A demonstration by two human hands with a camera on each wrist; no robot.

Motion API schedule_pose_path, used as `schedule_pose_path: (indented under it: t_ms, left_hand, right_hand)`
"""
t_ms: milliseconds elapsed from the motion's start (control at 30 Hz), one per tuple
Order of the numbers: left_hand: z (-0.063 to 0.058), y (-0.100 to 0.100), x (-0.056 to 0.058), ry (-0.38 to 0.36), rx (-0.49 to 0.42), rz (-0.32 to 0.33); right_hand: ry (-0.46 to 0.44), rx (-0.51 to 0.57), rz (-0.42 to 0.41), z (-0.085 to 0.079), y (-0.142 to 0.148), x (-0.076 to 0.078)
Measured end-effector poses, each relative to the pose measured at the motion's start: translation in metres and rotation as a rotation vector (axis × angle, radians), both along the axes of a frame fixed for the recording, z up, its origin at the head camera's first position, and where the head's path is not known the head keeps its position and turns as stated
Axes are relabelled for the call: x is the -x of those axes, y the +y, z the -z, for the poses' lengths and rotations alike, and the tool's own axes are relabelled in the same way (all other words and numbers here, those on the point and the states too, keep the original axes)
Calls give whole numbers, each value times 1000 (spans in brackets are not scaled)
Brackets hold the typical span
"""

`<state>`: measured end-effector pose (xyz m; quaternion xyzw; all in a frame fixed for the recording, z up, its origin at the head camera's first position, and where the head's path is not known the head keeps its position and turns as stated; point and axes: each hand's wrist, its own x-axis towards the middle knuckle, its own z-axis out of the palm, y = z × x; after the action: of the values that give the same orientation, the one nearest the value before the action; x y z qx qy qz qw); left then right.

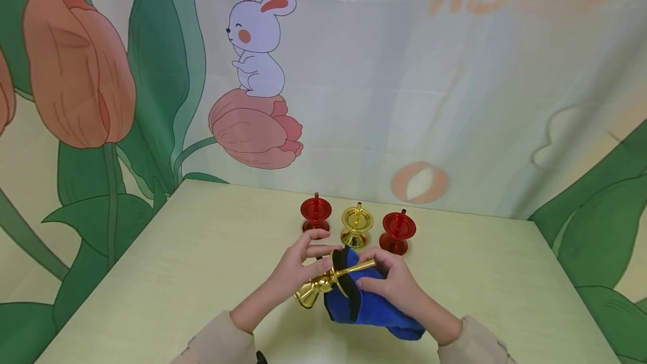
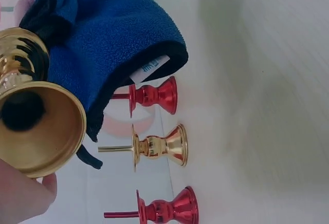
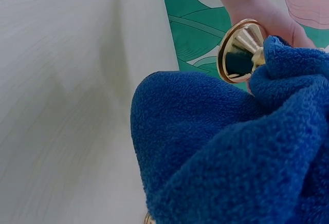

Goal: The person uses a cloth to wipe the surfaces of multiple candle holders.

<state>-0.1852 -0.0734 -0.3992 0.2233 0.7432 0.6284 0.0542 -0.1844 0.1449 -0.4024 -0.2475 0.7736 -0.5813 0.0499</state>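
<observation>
My left hand (image 1: 298,260) grips a gold candle holder (image 1: 320,285) by its dish, tilted above the table so its spike points to the right. In the left wrist view its hollow base (image 2: 51,136) faces the camera. My right hand (image 1: 391,282) holds a blue cloth (image 1: 371,305) with a black edge, pressed up against the holder's dish and spike. Much of the dish is covered by cloth and fingers. The cloth hangs down to the right, and it fills most of the right wrist view, hiding the right fingers there.
Behind my hands three candle holders stand upright in a row: a red one (image 1: 315,209) on the left, a gold one (image 1: 357,221) in the middle, a red one (image 1: 398,229) on the right. The pale table (image 1: 202,274) ends at a printed curtain (image 1: 364,83).
</observation>
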Motion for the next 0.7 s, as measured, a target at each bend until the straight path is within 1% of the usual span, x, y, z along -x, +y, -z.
schedule_pose_path:
  t_ms: [33, 100, 167, 233, 300, 367, 433, 500, 533, 600, 667, 700]
  left_hand:
    - [1, 0, 1, -8, -17, -10]
    - [3, 2, 0, 27, -19, -70]
    - [2, 4, -1, 115, 0, -152]
    - [0, 7, -3, 216, 47, -238]
    - [-1, 9, -6, 325, 106, -295]
    - [-2, 10, -8, 425, 180, -326]
    - [-2, 10, -10, 523, 249, -329]
    - [-2, 11, -12, 598, 318, -334]
    - [-2, 11, -14, 621, 348, -336]
    - [-3, 12, -15, 634, 386, -337]
    - [-4, 12, -16, 590, 400, -330]
    - [-4, 12, -15, 540, 391, -318]
  right_hand:
    - [7, 6, -3, 0, 0, 0]
    - [9, 11, 0, 0, 0, 0]
    - [-1, 11, 10, 0, -1, 0]
    - [-12, 5, 23, 0, -2, 1]
    - [-19, 2, 30, 1, -3, 1]
    - [-18, 4, 40, 2, -3, 1]
    - [-12, 9, 48, 3, -3, 1]
    - [-4, 14, 55, 3, -3, 2]
    - [0, 16, 58, 3, -3, 2]
    - [9, 20, 59, 3, -3, 2]
    - [19, 21, 53, 2, -3, 3]
    - [24, 17, 50, 2, -2, 3]
